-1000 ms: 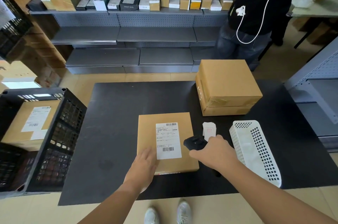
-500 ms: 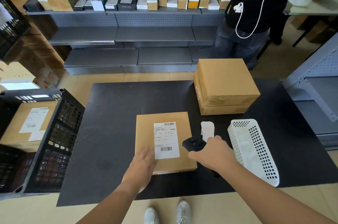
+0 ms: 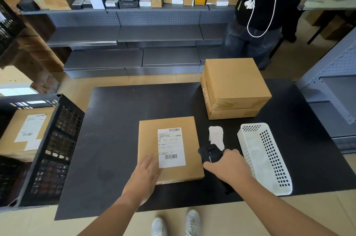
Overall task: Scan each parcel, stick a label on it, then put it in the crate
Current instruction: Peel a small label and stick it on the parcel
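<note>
The left grip (image 3: 147, 173) lies flat and unclenched on the near left corner of the flat brown cardboard parcel (image 3: 169, 149), which rests on the black bench (image 3: 115, 139). The right grip (image 3: 228, 167), just right of the parcel, is clenched around the black handheld scanner (image 3: 210, 155). The parcel looks thin, stiff and probably light; its smooth faces could slide, so taking it by two opposite edges seems safest. It bears a white printed shipping label (image 3: 171, 147) with barcodes at top and bottom. Far to the left of the left grip stands the black lattice plastic crate (image 3: 57, 149).
</note>
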Tool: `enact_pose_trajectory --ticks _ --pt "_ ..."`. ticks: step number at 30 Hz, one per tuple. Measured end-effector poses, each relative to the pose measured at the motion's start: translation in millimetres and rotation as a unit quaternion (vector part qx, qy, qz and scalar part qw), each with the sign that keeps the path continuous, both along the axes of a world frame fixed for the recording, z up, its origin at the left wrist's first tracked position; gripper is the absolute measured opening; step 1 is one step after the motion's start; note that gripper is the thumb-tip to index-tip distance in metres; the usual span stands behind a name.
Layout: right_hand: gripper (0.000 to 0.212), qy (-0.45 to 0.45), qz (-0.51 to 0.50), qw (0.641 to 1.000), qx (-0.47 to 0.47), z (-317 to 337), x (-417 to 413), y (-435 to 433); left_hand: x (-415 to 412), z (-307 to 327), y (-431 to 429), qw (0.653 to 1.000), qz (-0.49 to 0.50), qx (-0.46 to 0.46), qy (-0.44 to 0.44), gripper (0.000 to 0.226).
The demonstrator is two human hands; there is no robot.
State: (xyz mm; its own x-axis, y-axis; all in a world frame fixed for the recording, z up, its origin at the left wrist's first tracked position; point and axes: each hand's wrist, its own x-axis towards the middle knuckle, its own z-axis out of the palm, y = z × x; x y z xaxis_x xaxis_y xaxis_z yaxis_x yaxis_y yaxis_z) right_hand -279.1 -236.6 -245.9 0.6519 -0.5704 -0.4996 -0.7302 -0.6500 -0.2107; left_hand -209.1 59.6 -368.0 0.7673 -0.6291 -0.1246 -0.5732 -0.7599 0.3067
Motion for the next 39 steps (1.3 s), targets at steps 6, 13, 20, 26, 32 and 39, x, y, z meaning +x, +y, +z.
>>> enact_pose_trajectory --ticks 6,13,20,26,32,39 --pt "0.074 0.017 -0.058 0.998 0.003 -57 -23 -20 3 -5 3 0.990 -0.084 0.082 -0.074 0.041" --pt "0.072 0.031 -0.067 0.997 0.015 -105 -19 -17 -8 0 3 0.997 0.051 -0.060 0.023 0.047" --pt "0.068 0.038 -0.057 0.998 0.009 -118 -13 -20 -6 4 8 0.993 0.072 -0.031 0.093 0.057" --pt "0.066 0.043 -0.053 0.997 0.020 -116 -10 -18 -5 25 -10 0.987 0.104 -0.034 0.118 0.053" --pt "0.078 0.058 -0.050 0.997 0.003 -109 -8 -25 28 69 -101 0.991 0.051 -0.035 0.120 0.044" --pt "0.031 -0.122 -0.157 0.977 0.077 -119 14 -63 74 56 -258 0.989 -0.062 -0.002 0.135 0.026"
